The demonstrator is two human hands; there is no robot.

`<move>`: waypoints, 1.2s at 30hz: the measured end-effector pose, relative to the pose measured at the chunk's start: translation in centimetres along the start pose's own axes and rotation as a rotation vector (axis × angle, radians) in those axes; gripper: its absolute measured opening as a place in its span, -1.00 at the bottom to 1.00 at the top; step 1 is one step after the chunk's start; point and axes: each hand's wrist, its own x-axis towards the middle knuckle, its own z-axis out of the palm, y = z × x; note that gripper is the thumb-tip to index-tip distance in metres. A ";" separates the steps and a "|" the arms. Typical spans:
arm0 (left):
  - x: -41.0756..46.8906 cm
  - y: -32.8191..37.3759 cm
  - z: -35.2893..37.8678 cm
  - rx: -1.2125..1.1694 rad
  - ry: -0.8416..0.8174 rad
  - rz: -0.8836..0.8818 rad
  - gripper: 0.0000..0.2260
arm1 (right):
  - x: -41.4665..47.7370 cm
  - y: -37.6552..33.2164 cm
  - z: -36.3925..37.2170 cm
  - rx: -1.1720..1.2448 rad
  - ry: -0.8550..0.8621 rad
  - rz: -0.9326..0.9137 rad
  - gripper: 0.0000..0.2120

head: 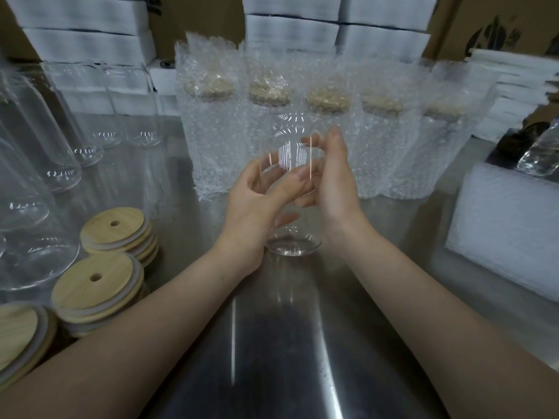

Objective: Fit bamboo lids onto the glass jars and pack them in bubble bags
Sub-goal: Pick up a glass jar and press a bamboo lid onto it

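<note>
Above steel table (272, 343), left hand (254, 204) and right hand (335, 189) clasp glass jar (289, 244) near-upright, mouth up.

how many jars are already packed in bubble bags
5 bagged jars stand in one row at the back, left to right: first, second, third, fourth, fifth. More may be hidden behind them.

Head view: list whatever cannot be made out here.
- Jar mouth: covered by the left hand, the right hand and glare.
- Bagged jars: bubble wrap blurs the lids and glass inside.
- Nearest lid stack: cut off by the left edge, partly behind the left forearm.
- Dark object at right: too dim and blurred to identify.
</note>
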 end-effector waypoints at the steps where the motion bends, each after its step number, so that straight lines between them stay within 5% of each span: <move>1: 0.1 0.0 -0.1 -0.016 -0.017 -0.002 -0.50 | 0.0 -0.1 -0.1 0.005 -0.001 0.013 -0.52; 7: 0.1 0.3 -0.5 -0.118 -0.121 -0.079 -0.58 | 0.6 -0.3 -0.7 0.077 -0.034 0.068 -0.53; 15: -0.6 1.3 0.4 -0.194 -0.191 -0.150 -0.36 | 0.2 -0.3 -0.8 0.383 -0.106 0.214 -0.64; 25: 0.0 0.2 0.4 0.037 0.028 0.046 -0.46 | 0.9 0.0 -1.0 0.376 -0.088 0.143 -0.54; 30: -0.1 0.1 0.1 0.104 -0.052 0.073 -0.55 | 0.8 0.1 -0.7 0.304 -0.020 -0.021 -0.57; 36: -0.1 -0.8 -0.3 0.268 -0.141 0.100 -0.11 | 0.5 -0.4 -0.8 0.257 -0.060 -0.103 -0.62</move>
